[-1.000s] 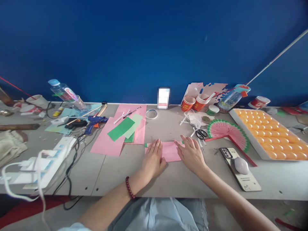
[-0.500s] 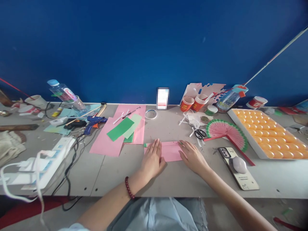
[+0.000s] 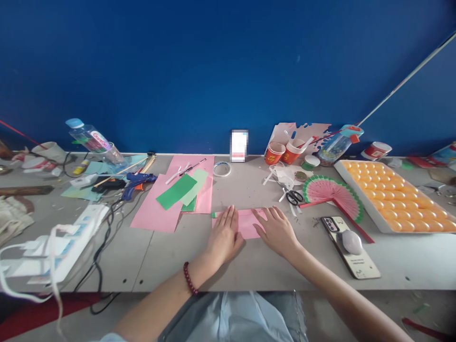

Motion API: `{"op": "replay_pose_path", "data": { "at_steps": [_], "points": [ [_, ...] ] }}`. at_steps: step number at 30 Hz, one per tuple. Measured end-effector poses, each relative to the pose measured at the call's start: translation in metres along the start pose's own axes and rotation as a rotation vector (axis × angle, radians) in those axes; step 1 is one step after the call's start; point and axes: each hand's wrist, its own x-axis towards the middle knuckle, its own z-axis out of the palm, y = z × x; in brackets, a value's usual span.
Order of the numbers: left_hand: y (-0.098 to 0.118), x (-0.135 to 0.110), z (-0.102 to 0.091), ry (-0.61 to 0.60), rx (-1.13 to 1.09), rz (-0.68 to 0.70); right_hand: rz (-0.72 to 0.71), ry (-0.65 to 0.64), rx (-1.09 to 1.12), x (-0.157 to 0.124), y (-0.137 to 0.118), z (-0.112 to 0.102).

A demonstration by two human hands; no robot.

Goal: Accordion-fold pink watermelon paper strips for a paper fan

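Observation:
A small folded pink paper [image 3: 246,225] with a green edge lies on the grey table [image 3: 171,256] in front of me. My left hand [image 3: 225,233] rests flat on its left end, fingers stretched out and together. My right hand [image 3: 276,229] lies flat on its right part, fingers extended over the paper. Neither hand holds anything.
Larger pink sheets [image 3: 156,211] with green paper strips [image 3: 177,191] lie to the left, near a blue glue gun [image 3: 137,181] and a white power strip [image 3: 64,242]. To the right are scissors [image 3: 294,195], a watermelon paper fan [image 3: 335,194], a phone [image 3: 351,246], red paper cups [image 3: 274,153] and a tray of orange balls [image 3: 399,194].
My right hand has slid left along the pink paper toward my left hand. My left hand has stayed in place.

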Motion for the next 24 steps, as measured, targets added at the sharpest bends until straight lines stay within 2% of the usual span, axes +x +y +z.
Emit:
{"op": "replay_pose_path", "data": {
  "at_steps": [8,12,17,24],
  "points": [
    [-0.002,0.000,0.003,0.048,-0.024,0.011,-0.023,-0.017,0.101,0.010,-0.008,0.010],
    [-0.001,0.002,0.003,0.050,-0.006,0.014,-0.068,-0.025,0.069,0.010,-0.007,0.009],
    [-0.002,0.001,0.002,0.043,0.022,0.010,-0.056,-0.035,0.029,0.011,-0.010,0.006],
    [-0.014,-0.003,0.002,0.040,0.000,0.075,-0.048,-0.013,0.035,0.009,-0.010,0.009]
  ]
}}
